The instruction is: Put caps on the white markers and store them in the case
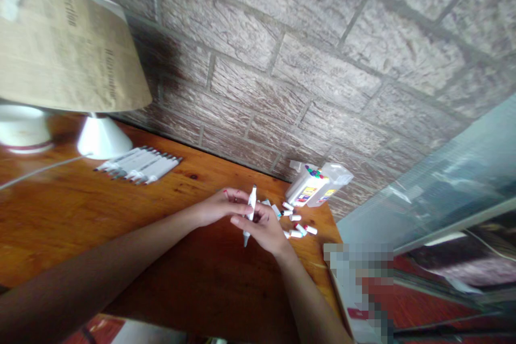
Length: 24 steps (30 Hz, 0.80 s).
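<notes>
A white marker [252,201] is held near the middle of the desk, tilted, with both its dark ends bare. My left hand [226,207] pinches it from the left, thumb and fingers closed on the barrel. From the right, my right hand [264,228] has its fingers curled round the same marker, partly hiding it. Loose marker caps [295,217] lie scattered just beyond and to the right of my right hand. Off to the left, a row of uncapped white markers [139,164] lies side by side on the desk.
Clear plastic cases [318,185], one with colourful marker tops inside, stand by the brick wall [262,86]. At the left are a lamp [102,137] with its cord and a white round container [24,129]. The wooden desk [181,193] ends at the right.
</notes>
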Available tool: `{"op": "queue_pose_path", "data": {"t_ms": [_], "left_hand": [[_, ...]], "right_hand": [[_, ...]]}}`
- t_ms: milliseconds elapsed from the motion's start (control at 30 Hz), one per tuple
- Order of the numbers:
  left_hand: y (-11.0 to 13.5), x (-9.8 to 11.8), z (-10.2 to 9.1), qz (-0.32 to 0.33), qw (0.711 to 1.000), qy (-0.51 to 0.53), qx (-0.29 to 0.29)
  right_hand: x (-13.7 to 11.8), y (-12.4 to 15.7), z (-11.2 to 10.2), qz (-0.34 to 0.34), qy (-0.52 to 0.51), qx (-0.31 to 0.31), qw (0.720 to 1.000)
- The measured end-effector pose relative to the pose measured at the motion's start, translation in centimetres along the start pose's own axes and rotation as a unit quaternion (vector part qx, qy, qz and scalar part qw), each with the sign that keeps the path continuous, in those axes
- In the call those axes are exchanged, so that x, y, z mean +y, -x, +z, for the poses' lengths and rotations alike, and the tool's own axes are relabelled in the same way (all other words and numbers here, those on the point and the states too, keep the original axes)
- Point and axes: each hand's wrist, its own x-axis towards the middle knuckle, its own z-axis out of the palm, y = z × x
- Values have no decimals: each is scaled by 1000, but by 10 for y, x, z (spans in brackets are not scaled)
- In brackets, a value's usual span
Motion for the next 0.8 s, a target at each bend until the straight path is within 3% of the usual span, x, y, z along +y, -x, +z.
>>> {"op": "queue_pose_path", "data": {"t_ms": [200,400,633,700,800], "left_hand": [[-3,3,2,-34,994,86,61],[-4,9,-5,-8,979,174,102],[-5,5,0,9,995,74,67],[-6,6,0,24,997,30,68],[-5,4,1,60,988,-65,126]], "right_hand": [[-3,2,-8,22,18,28,999],[-1,0,-21,40,-1,153,987],[-5,2,-17,65,-14,67,996],[-5,2,-17,65,-46,71,994],[-3,-1,-23,68,-153,126,978]]}}
